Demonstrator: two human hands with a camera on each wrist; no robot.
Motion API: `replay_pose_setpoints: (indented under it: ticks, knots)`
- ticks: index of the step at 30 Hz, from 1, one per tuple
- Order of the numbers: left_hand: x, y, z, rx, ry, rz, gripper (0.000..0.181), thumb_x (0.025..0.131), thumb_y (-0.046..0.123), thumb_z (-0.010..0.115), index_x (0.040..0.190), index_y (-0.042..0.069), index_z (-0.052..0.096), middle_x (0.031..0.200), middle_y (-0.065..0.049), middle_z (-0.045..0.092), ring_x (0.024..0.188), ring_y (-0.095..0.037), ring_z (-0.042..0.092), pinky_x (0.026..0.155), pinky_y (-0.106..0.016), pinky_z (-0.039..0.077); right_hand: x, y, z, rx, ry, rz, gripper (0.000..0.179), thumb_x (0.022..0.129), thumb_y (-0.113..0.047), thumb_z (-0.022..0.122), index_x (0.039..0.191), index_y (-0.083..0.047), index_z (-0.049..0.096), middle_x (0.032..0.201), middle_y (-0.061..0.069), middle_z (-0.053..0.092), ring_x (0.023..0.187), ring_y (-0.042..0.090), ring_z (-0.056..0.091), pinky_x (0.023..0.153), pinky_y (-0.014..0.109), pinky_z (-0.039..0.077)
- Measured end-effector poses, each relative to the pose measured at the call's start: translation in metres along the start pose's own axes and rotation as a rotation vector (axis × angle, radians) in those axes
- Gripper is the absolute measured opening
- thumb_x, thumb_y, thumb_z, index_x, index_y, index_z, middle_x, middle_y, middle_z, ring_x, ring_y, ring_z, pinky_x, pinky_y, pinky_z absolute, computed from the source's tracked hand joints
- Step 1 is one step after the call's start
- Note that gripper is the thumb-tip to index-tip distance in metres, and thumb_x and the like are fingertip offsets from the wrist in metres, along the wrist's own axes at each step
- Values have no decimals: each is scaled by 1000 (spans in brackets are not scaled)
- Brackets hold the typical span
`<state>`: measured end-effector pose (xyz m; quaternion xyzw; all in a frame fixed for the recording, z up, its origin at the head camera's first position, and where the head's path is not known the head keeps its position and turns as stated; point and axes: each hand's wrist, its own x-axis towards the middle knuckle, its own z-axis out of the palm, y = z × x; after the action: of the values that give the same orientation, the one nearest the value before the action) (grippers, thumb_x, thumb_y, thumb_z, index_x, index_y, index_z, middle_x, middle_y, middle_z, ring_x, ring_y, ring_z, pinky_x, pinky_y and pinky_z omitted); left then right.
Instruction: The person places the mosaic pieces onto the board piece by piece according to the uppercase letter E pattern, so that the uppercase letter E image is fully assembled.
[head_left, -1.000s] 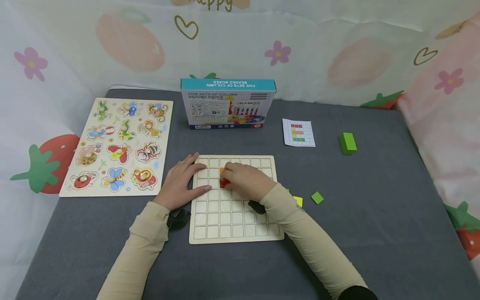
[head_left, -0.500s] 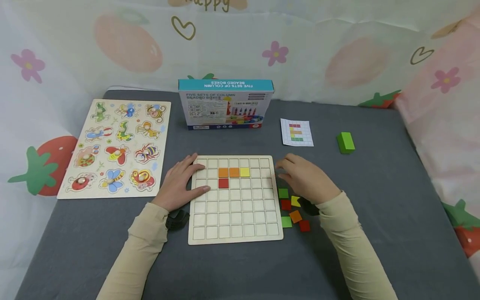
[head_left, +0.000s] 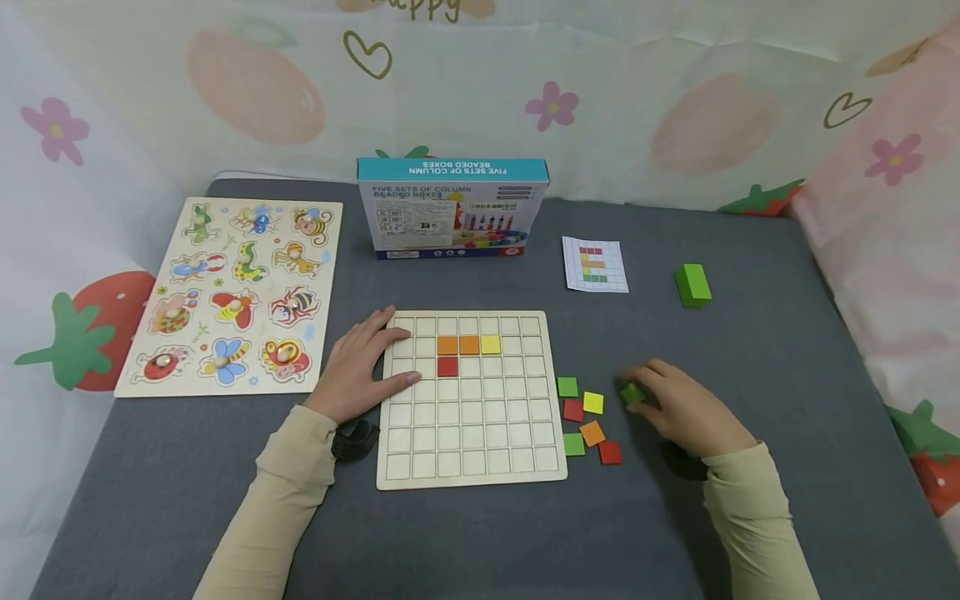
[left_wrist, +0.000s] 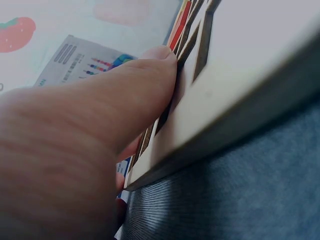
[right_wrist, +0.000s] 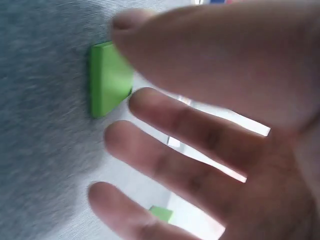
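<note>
A pale wooden grid board (head_left: 461, 467) lies on the grey cloth. Two orange tiles (head_left: 457, 345) and a yellow tile (head_left: 490, 344) form a row in its cells, with a red tile (head_left: 447, 367) below the left one. My left hand (head_left: 360, 371) rests on the board's left edge, its thumb (left_wrist: 145, 85) lying over the rim. To the right of the board, my right hand (head_left: 678, 408) reaches down around a green square tile (right_wrist: 111, 80) that lies on the cloth. Thumb and index fingertips are right at that tile, and the other fingers are spread.
Loose green, red, yellow and orange tiles (head_left: 593, 403) lie along the board's right side. Behind stand a box (head_left: 453, 212) and a small pattern card (head_left: 596, 265). A green block (head_left: 693, 286) sits at right, an insect puzzle (head_left: 240, 296) at left.
My right hand has left the board, where it was over the red tile, and moved right and down to the green tile. My left hand stays on the board's edge.
</note>
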<state>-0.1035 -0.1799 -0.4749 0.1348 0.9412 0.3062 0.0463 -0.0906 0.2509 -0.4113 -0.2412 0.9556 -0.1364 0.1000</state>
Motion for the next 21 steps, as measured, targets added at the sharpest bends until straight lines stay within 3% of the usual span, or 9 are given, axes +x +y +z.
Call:
replay_pose_setpoints:
  ticks: [10,21]
  knots:
    - [1,-1,1,4,7,11,65,84,48,69,135,12,50,158,-11,21,146,-34,16,115,-58,14,-7,8,9,-22,46,-38,34,81,-5,75,113,-3,63,105,10,60,96,25,61,83,44,53]
    - [1,-1,1,5,6,9,65,84,48,68,135,13,50,159,-11,21,147,-33,15,115,-58,14,-3,-1,5,-32,54,-27,29,83,-7,74,110,-4,63,102,7,61,90,20,60,78,40,53]
